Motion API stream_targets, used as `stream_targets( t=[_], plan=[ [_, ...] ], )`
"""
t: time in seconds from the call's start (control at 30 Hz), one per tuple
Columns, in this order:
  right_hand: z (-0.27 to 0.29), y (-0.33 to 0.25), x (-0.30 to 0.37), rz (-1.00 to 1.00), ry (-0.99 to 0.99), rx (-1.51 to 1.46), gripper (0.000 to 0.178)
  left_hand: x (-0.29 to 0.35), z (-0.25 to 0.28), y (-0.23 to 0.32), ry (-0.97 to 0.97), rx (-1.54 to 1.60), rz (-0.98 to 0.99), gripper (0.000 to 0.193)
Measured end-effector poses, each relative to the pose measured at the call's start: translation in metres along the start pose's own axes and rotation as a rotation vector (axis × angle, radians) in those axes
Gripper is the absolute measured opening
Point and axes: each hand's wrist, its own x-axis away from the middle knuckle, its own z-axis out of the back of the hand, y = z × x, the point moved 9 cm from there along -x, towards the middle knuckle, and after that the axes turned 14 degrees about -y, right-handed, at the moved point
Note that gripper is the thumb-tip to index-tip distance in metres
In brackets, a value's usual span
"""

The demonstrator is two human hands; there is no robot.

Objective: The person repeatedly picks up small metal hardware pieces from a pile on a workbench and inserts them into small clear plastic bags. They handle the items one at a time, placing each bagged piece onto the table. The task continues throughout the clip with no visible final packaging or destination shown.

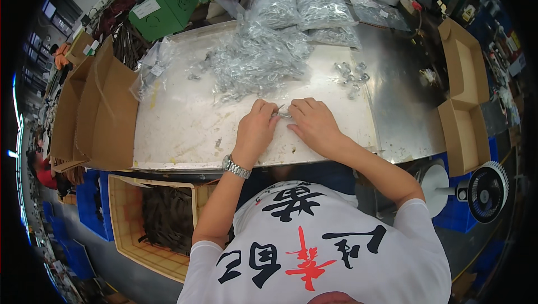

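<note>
My left hand (255, 130) and my right hand (314, 123) meet at the middle of a metal table (185, 130), fingertips pinched together on a small metal part (283, 113). A wristwatch (235, 166) is on my left wrist. Just beyond my fingers lies a large loose pile of small shiny metal parts (255, 63), partly in clear plastic. A few more loose parts (350, 74) lie to the right of the pile.
Sealed clear bags of parts (305, 4) stand at the table's far edge beside a green box (168, 1). Open cardboard boxes flank the table at the left (101, 108) and right (462, 102). A small fan (485, 189) stands at lower right; a crate of dark items (165, 217) sits below the table.
</note>
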Motion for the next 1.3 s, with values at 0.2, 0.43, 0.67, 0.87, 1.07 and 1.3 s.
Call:
stream_targets(
  t=[0.2, 0.43, 0.67, 0.87, 1.07, 1.3],
  plan=[
    [-0.011, 0.020, -0.017, 0.013, -0.028, -0.157, 0.021, 0.002, 0.005, -0.020, 0.092, 0.222, 0.033, 0.016],
    [-0.033, 0.038, 0.007, -0.252, -0.382, -1.229, 0.025, 0.012, -0.009, -0.023, -0.084, 0.940, 0.202, 0.020],
    [-0.039, 0.019, 0.011, -0.178, -0.600, -1.576, 0.024, 0.012, 0.002, 0.008, -0.096, 0.532, 0.039, 0.026],
    [-0.044, 0.021, 0.017, -0.244, -0.576, -1.515, 0.021, 0.019, -0.014, -0.011, -0.023, 0.925, 0.129, 0.030],
    [-0.046, 0.018, 0.019, -0.213, -0.580, -1.537, 0.022, 0.018, 0.000, 0.002, 0.048, 0.688, -0.022, 0.021],
    [-0.055, 0.006, 0.022, -0.198, -0.647, -1.594, 0.029, 0.017, 0.006, 0.040, 0.051, -0.024, -0.148, 0.020]
  ],
)
